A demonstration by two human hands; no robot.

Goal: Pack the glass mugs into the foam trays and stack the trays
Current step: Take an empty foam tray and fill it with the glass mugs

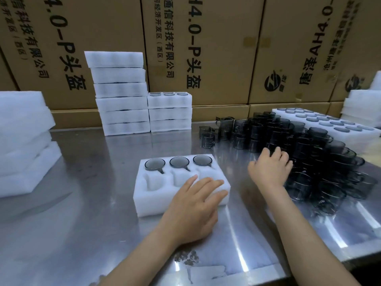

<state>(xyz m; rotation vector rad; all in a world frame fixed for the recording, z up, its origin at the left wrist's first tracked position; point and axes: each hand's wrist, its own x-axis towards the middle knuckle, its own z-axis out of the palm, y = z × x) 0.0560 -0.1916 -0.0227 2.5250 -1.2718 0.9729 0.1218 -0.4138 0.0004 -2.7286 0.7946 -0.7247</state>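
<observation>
On table, foam tray (142, 195) lengthwise left-right, 3 mugs (179, 162)

We work at a brushed steel table (92, 182) that catches pale streaks of overhead light near our right forearm. Beyond our hands, a wall of tall brown cardboard cartons (222, 48) printed with black lettering closes off the far edge, with flatter cartons (220, 112) lying along their base.

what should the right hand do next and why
Probably close the right hand on one dark glass mug from the pile and carry it to the white foam tray, steadied by the left hand: its near row is unfilled.
</observation>
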